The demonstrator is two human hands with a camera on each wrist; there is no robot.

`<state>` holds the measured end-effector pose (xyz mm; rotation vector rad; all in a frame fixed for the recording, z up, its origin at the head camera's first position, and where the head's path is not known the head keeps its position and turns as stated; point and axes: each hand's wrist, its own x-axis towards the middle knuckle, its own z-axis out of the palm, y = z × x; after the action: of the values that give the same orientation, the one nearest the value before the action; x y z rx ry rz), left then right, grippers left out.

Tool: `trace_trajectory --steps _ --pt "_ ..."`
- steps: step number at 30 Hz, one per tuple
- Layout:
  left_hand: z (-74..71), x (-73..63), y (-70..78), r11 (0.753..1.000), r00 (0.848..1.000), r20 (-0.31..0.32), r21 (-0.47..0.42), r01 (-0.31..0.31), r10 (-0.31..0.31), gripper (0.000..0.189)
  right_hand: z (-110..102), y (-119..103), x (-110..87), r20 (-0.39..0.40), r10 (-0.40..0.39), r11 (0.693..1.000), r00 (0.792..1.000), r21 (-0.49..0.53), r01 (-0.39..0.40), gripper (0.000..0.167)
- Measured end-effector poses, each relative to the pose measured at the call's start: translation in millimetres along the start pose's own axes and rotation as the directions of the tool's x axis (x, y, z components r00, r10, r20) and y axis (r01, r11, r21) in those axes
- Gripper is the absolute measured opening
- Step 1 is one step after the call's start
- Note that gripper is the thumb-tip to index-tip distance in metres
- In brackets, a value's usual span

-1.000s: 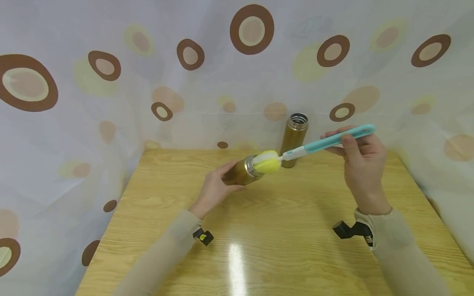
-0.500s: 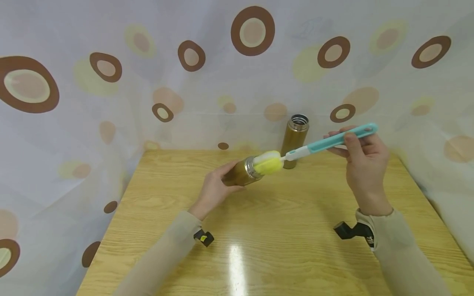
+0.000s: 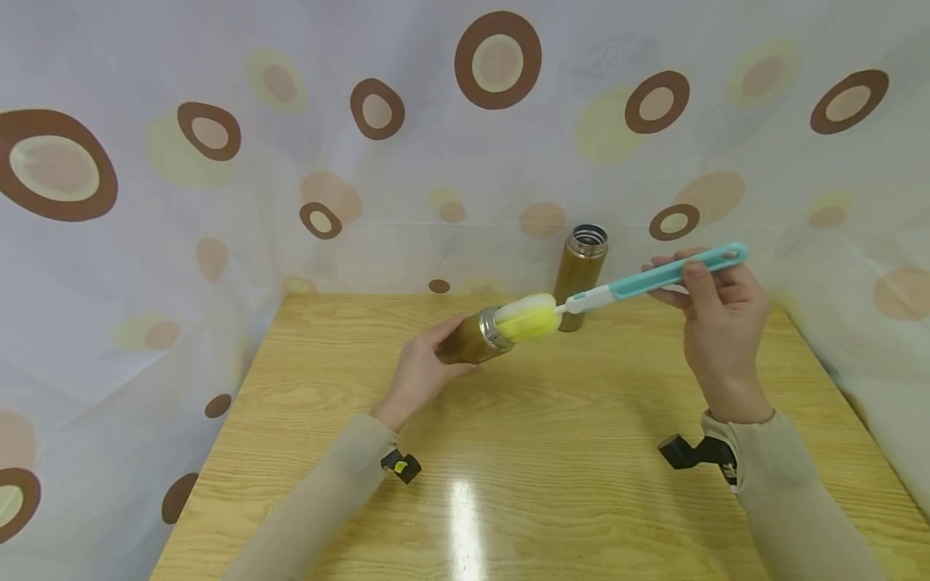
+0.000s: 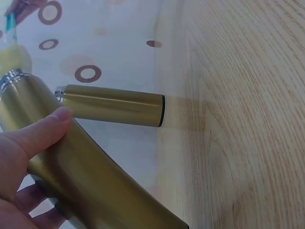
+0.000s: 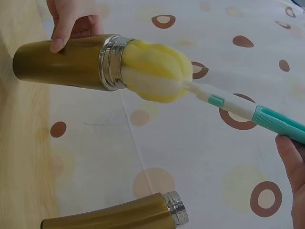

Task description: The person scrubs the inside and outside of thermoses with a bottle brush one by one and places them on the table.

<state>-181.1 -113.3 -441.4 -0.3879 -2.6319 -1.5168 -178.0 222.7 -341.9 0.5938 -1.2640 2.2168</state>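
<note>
In the head view my left hand (image 3: 421, 371) grips a gold thermos bottle (image 3: 465, 342), tilted with its steel mouth toward the right. My right hand (image 3: 726, 323) pinches the turquoise handle of a bottle brush (image 3: 654, 278) between thumb and fingers. The brush's yellow and white sponge head (image 5: 157, 71) sits at the bottle's mouth; most of it bulges outside, and its tip is hidden at the rim. The left wrist view shows my thumb lying across the bottle's gold body (image 4: 95, 162), with fingers curled beneath.
A second gold thermos bottle (image 3: 579, 266), lidless, stands upright at the table's back edge, behind the brush. The wooden table (image 3: 552, 484) reaches to a hanging sheet (image 3: 407, 186) with printed circles at the back and sides.
My right hand has drifted slightly right with the brush, and a bit more of the sponge head shows outside the mouth. The left hand and its bottle stay nearly still.
</note>
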Motion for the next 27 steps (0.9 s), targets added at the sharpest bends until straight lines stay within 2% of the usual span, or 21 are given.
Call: trace_trajectory --steps 5,10,14,21,23,27 --pt "0.9 0.4 -0.3 1.0 1.0 0.004 0.015 -0.007 0.007 0.076 -2.9 0.0 0.3 0.028 0.003 1.0 1.0 -0.004 -0.003 0.017" --pt "-0.2 -1.0 -1.6 1.0 1.0 0.008 0.023 -0.011 0.011 0.077 -4.7 -0.7 -0.2 0.091 0.017 1.0 0.996 -0.02 -0.015 0.019" --pt "-1.0 -1.1 -1.1 1.0 1.0 0.009 0.029 -0.004 0.004 0.078 -6.7 -2.7 0.7 0.135 0.055 0.997 0.989 -0.054 -0.048 0.02" --pt "-2.3 -1.4 3.5 0.999 1.0 0.009 0.047 0.018 -0.018 0.078 -10.4 -5.8 -1.0 0.148 0.146 0.979 0.978 -0.161 -0.121 0.017" --pt "-2.3 -1.6 4.6 0.999 1.0 0.007 0.051 0.017 -0.017 0.078 -10.3 -5.3 -1.2 0.138 0.139 0.981 0.981 -0.155 -0.117 0.018" --pt "-2.0 -2.3 6.4 0.999 1.0 0.012 0.051 0.003 -0.004 0.077 -8.3 -3.5 -0.8 0.114 0.078 0.996 0.99 -0.062 -0.071 0.017"
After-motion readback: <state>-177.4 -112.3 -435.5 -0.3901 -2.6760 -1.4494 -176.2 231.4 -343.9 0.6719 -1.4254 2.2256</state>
